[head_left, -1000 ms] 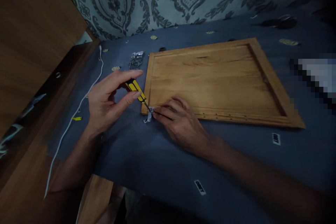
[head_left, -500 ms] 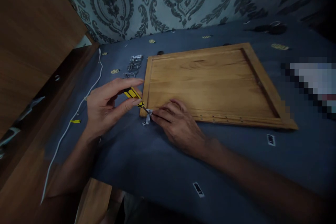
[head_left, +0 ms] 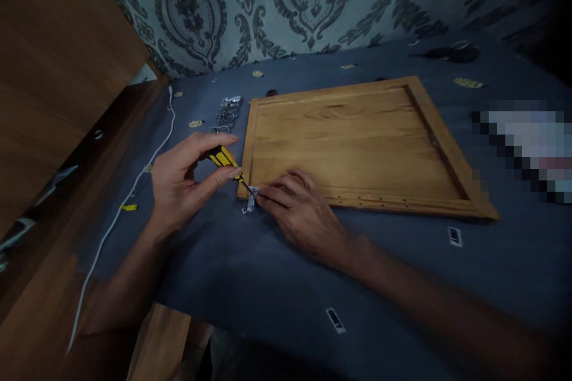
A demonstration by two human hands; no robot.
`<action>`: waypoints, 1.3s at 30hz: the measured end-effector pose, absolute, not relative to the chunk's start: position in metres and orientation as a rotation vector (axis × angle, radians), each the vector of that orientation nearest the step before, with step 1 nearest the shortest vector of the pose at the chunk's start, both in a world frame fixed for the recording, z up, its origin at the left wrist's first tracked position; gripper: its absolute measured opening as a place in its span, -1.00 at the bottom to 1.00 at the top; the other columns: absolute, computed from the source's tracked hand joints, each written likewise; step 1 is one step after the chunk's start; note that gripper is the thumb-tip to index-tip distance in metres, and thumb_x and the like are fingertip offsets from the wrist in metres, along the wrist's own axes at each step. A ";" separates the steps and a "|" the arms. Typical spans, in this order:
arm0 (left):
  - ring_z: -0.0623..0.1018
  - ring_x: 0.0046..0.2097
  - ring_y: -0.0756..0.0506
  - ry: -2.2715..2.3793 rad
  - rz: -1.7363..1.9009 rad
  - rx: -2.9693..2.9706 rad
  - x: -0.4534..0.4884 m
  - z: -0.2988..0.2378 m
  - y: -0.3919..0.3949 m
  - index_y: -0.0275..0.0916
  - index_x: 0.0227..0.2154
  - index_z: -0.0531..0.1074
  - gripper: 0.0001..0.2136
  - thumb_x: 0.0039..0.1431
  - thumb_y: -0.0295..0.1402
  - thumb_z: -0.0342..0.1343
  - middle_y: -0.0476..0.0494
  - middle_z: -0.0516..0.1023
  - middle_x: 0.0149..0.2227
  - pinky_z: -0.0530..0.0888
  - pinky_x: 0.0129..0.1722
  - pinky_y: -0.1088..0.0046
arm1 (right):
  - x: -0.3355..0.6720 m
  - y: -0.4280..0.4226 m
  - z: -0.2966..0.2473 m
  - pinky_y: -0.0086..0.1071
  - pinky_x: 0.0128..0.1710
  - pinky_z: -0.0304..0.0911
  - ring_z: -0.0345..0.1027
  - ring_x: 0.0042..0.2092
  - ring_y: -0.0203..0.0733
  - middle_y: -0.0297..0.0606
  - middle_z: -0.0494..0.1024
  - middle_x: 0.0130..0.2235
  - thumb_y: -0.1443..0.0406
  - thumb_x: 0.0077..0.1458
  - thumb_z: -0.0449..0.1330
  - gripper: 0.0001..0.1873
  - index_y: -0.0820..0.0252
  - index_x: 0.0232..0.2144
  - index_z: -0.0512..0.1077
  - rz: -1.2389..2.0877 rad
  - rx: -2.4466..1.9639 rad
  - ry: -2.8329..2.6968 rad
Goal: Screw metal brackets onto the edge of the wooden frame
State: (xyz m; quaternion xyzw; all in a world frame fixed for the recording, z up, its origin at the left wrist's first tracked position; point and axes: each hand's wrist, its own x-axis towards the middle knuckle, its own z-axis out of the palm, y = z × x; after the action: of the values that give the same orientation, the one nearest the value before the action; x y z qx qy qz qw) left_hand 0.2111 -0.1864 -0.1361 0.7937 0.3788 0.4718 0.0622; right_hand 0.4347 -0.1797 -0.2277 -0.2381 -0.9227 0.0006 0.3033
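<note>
My left hand [head_left: 181, 181] grips a yellow-and-black screwdriver [head_left: 222, 156] between thumb and fingers, its handle tilted up toward the palm. The screwdriver's shaft reaches down to a small metal hinge [head_left: 251, 199] at the near left corner of a framed wooden panel [head_left: 339, 143]. My right hand [head_left: 308, 214] rests over the panel's near edge, its fingertips pressed on the hinge's right side. The fingers partly cover the hinge, and any screw under the tip is too small to make out.
More metal hinges [head_left: 230, 110] lie in a row beyond my left hand. A white cable [head_left: 109, 232] runs along the left side of the blue patterned cloth [head_left: 277, 286]. A dark tool [head_left: 451, 52] lies at the back right. A wooden piece [head_left: 158, 342] juts up at the near edge.
The view has shifted slightly, and the panel's right side appears a little further left. Both hands keep their places at the hinge, with the screwdriver's tilt almost unchanged.
</note>
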 end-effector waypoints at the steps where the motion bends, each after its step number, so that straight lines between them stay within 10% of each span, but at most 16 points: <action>1: 0.63 -0.21 -0.01 1.136 1.419 2.358 0.211 -0.135 -0.187 -0.07 0.05 0.55 -0.64 0.19 -0.38 0.38 -0.02 0.63 -0.16 0.59 -0.18 0.49 | 0.435 -0.180 -0.228 0.03 0.19 0.16 0.35 -0.04 -0.04 -0.20 0.67 -0.06 0.46 0.32 0.10 -0.69 0.17 -0.03 0.59 0.000 -0.636 -2.448; 39: 0.64 -0.24 -0.01 1.110 1.401 2.317 0.211 -0.133 -0.188 -0.14 -0.01 0.55 -0.72 0.22 -0.33 0.35 -0.05 0.65 -0.20 0.57 -0.20 0.51 | 0.435 -0.180 -0.227 -0.03 0.19 0.15 0.37 -0.05 -0.07 -0.23 0.68 -0.09 0.50 0.27 0.16 -0.71 0.18 -0.08 0.60 -0.021 -0.650 -2.408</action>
State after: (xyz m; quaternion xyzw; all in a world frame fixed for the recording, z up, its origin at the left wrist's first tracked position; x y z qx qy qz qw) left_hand 0.2113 -0.1881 -0.1334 0.7872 0.3771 0.4760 0.1074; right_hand 0.4350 -0.1797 -0.2269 -0.2470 -0.9152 -0.0080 0.3183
